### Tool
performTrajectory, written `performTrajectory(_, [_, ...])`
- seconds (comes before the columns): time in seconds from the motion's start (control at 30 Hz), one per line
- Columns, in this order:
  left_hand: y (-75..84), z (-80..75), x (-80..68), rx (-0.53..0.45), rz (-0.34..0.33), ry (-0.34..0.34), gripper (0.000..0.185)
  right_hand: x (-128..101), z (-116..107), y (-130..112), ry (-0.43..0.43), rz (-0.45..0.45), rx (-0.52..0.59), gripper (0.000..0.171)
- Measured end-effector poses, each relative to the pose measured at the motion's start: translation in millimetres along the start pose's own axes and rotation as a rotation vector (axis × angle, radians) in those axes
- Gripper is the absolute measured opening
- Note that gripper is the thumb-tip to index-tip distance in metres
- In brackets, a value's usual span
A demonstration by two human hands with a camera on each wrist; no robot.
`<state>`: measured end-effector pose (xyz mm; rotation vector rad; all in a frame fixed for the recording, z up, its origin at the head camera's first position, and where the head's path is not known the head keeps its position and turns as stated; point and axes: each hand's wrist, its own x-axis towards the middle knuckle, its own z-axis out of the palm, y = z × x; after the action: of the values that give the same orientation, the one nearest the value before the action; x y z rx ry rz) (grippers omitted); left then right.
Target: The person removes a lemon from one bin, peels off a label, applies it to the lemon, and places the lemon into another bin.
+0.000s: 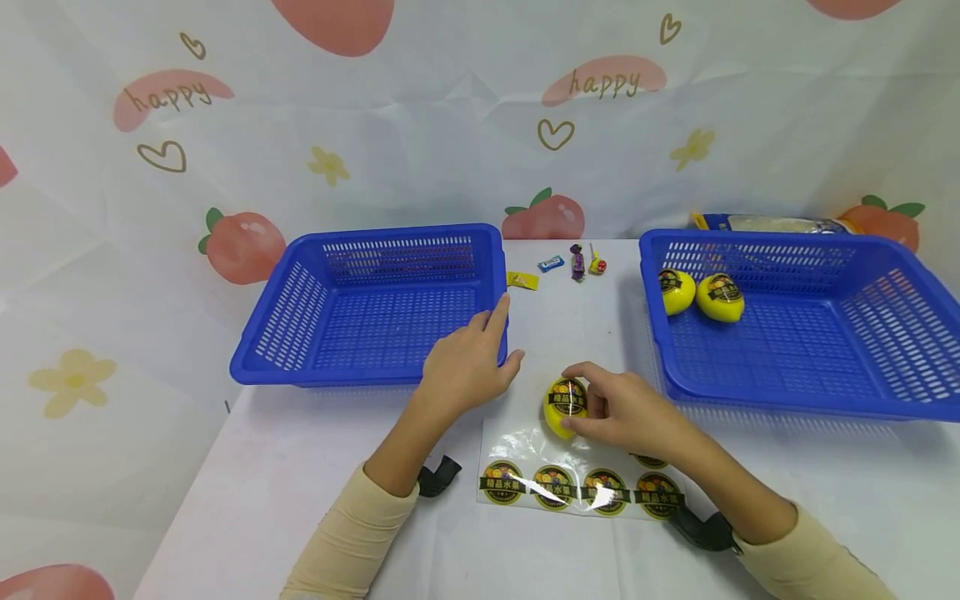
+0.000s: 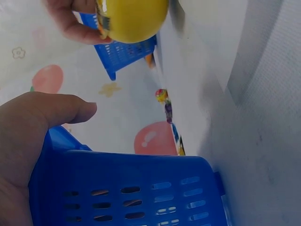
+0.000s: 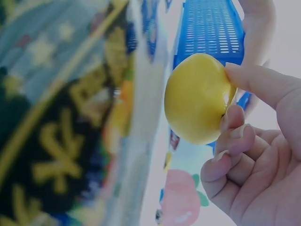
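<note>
Partly hidden lemon (image 1: 564,406) pinched by right hand (image 1: 628,412); left hand (image 1: 467,363) relaxed, empty.

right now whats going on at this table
A person's right hand pinches a yellow lemon with a round sticker on it, just above a sticker sheet. The left hand rests open against the empty left basket. Two stickered lemons lie in the right basket. A few candies sit behind.

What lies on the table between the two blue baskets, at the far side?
Four small wrapped sweets lie between the left basket and the right basket, seen in the head view.
</note>
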<state>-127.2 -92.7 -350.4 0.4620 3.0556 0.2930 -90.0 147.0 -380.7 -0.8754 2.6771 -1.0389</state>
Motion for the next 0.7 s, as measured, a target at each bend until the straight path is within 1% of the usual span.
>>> performTrajectory(0.2, [0.4,-0.1,-0.4,0.003,-0.011,-0.007,0.079,-5.0,-9.7,-7.6,0.043,-0.042,-0.082,0.053])
performTrajectory(0.37, [0.6,-0.7,-0.6,0.003,-0.020,-0.012,0.078,-12.1,-24.1,-17.1,0.053,-0.036,-0.120,0.052])
performTrajectory(0.5, [0.7,-1.1,-0.9,0.008,-0.022,-0.005,0.078,-18.2,-38.3,-25.8,0.055,-0.049,-0.102,0.053])
performTrajectory(0.7, [0.7,0.6,-0.4,0.010,0.000,0.012,0.077,-27.6,-65.2,-32.4,0.079,-0.094,-0.039,0.053])
